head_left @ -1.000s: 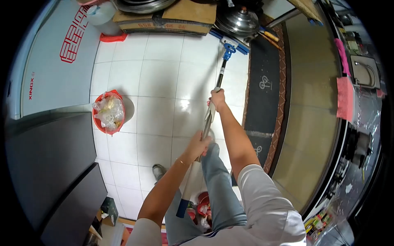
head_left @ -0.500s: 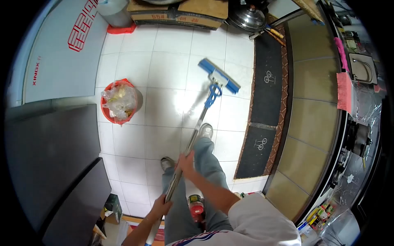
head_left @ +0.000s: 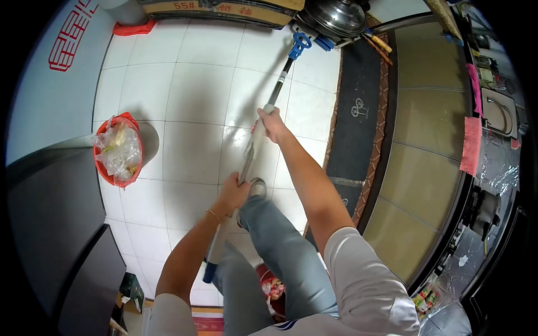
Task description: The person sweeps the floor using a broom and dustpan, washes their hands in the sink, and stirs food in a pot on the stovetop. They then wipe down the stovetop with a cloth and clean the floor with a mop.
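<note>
A sponge mop (head_left: pixel 279 84) with a long metal pole slants across the floor. Its blue lever (head_left: pixel 301 45) is up near the lidded pan (head_left: pixel 330 17), and the mop head is mostly hidden there. Only a bit of blue edge shows beside the pan's stand. Higher on the pole, towards the mop head, my right hand (head_left: pixel 271 124) is wrapped round it with the arm stretched forward. My left hand (head_left: pixel 232 194) closes round the pole nearer my body, a thin bracelet at the wrist. Beyond it, the handle's dark blue end (head_left: pixel 210 273) sticks out by my leg.
A red bin (head_left: pixel 133 175) with a bag of rubbish stands on the left of the white tiles (head_left: pixel 193 148). Cardboard boxes (head_left: pixel 218 12) line the back. A dark mat (head_left: pixel 350 145) runs along the cabinets (head_left: pixel 428 126) on the right. A container lies between my legs.
The mop has been pushed forward, its head going from open tiles to beside the pan. Both hands have moved forward with the pole, and the view has shifted.
</note>
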Action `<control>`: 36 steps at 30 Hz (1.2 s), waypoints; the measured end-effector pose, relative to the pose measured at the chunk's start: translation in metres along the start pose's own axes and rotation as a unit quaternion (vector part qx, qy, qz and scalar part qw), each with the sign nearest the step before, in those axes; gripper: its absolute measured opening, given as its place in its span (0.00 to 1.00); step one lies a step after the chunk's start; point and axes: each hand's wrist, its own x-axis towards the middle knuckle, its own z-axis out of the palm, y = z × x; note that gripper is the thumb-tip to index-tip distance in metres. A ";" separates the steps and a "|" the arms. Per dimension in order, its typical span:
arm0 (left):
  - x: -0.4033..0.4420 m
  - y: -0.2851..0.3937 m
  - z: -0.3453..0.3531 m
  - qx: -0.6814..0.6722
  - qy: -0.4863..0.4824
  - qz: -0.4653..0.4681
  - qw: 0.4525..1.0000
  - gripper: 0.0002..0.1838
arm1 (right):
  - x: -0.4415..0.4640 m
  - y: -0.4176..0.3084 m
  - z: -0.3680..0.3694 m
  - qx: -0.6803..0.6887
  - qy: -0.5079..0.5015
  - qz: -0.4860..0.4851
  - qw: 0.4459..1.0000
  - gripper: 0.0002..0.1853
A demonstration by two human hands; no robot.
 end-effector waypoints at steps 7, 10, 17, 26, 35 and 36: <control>0.107 -0.094 -0.030 0.114 0.075 0.126 0.983 0.12 | 0.079 0.060 0.010 -0.016 0.015 -0.054 0.998 0.26; 0.172 -0.081 -0.015 0.127 0.098 0.223 0.962 0.12 | 0.128 0.041 -0.016 0.010 -0.033 -0.151 0.988 0.33; 0.276 0.031 0.010 0.086 0.003 0.209 0.974 0.11 | 0.166 -0.011 -0.041 -0.154 0.078 -0.274 0.946 0.40; 0.288 -0.022 -0.004 0.128 0.035 0.154 0.979 0.17 | 0.186 0.030 -0.042 -0.302 0.076 -0.192 0.931 0.30; 0.108 -0.162 -0.051 0.170 0.061 0.127 0.975 0.15 | 0.144 0.129 0.005 -0.067 0.037 -0.056 0.995 0.26; 0.085 -0.172 -0.057 0.168 0.064 0.121 0.976 0.15 | 0.116 0.135 0.020 -0.026 0.049 -0.057 0.997 0.24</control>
